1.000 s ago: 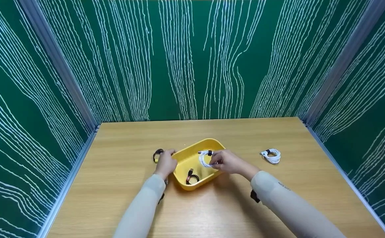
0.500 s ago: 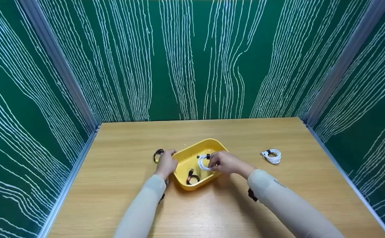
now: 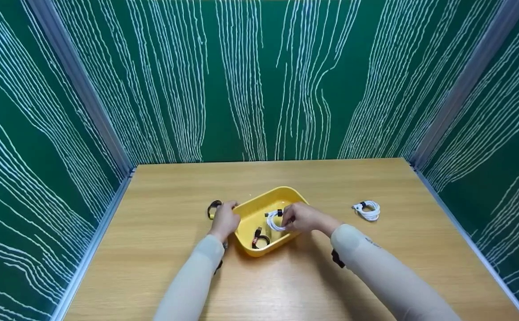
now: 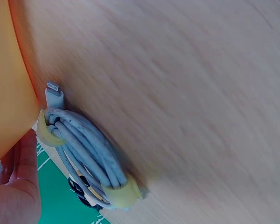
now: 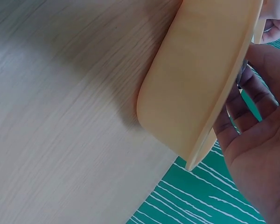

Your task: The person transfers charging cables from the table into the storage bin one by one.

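Note:
In the head view a yellow plastic bin (image 3: 259, 214) stands at an angle on the table. My left hand (image 3: 225, 220) grips its left rim. Inside the bin, at the right, my right hand (image 3: 303, 217) pinches a coiled white cable (image 3: 273, 220) with a black strap; the right wrist view shows those fingers (image 5: 252, 102) reaching over the rim, the cable mostly hidden. A coiled black cable (image 3: 261, 240) lies in the bin's near corner. Below my left hand, a coiled grey-white cable (image 4: 91, 149) with yellow ties and a Lightning-type plug lies on the table, touching or nearly touching the bin.
Another coiled white cable (image 3: 367, 210) with a black strap lies on the table to the right. A dark coil (image 3: 214, 208) sits just left of my left hand. Green walls with white lines (image 3: 241, 89) enclose the wooden table (image 3: 268, 290) at the back and sides.
My right hand has shifted slightly left and the white cable in it sits a little lower in the bin. My left hand stays on the rim.

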A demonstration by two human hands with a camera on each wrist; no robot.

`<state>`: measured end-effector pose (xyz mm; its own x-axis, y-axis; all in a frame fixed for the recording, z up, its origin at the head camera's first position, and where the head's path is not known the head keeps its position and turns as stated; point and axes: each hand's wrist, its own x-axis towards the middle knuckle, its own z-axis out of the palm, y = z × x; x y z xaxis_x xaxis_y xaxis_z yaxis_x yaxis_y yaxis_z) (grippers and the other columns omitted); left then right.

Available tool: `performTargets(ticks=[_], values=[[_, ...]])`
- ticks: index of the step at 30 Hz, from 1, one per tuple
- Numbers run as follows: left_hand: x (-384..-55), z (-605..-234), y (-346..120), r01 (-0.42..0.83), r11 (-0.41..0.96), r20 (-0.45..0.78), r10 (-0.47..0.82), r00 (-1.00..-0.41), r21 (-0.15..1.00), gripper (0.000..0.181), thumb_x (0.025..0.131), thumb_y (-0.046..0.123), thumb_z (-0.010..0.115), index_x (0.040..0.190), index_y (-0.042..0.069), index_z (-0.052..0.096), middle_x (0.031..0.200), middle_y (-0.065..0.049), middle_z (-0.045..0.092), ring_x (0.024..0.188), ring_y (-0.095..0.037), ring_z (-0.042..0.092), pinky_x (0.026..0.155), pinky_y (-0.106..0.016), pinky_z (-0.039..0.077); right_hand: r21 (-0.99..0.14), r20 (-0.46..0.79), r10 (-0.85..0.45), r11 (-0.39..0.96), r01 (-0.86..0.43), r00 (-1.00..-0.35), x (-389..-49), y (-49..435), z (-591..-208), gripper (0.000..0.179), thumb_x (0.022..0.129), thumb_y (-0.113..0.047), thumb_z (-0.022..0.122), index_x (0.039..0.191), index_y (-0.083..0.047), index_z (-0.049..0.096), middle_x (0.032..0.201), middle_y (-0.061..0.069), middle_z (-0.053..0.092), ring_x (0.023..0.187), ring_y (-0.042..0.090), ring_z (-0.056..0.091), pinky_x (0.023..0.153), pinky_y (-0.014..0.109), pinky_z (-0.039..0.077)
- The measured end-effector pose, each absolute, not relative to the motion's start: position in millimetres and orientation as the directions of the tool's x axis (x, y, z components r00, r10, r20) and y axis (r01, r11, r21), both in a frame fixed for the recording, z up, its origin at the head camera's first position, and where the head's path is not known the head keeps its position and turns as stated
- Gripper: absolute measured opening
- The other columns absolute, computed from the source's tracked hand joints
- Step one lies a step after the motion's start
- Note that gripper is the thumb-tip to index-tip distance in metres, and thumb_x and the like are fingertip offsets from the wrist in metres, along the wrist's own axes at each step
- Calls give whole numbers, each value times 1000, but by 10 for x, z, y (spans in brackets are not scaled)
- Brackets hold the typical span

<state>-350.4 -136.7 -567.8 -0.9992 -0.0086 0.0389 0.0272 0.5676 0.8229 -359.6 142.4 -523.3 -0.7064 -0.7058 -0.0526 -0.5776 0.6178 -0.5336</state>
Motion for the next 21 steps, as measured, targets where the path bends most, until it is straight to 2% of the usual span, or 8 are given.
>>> performTargets(ticks=[3,10,21], values=[[-3503,-5677,-1368,51,578,63,0,-998,814,37,83,-15,54,107,2,75,100,-16,75,86,-23,67,77,-35,59,-555,-75,-703,619,-556,-707,-3619,1424,-5234,14,90,2,78,98,-7,87,100,5,78,90,10,62,86,28,56],[-3526,-5702,-1370,82,581,102,-1,-995,810,41,79,-16,51,106,1,77,97,-15,76,84,-21,64,77,-31,55,-603,-70,-750,557,-571,-658,-3680,1422,-5269,11,88,4,79,97,1,85,94,11,78,80,1,58,76,20,52],[-3525,-5694,-1369,48,583,63,-6,-998,811,38,83,-15,53,107,3,77,101,-16,76,86,-21,65,77,-33,57,-614,-179,-727,609,-502,-663,-3741,1406,-5283,13,89,2,77,98,-2,86,99,9,80,90,7,65,88,27,56]])
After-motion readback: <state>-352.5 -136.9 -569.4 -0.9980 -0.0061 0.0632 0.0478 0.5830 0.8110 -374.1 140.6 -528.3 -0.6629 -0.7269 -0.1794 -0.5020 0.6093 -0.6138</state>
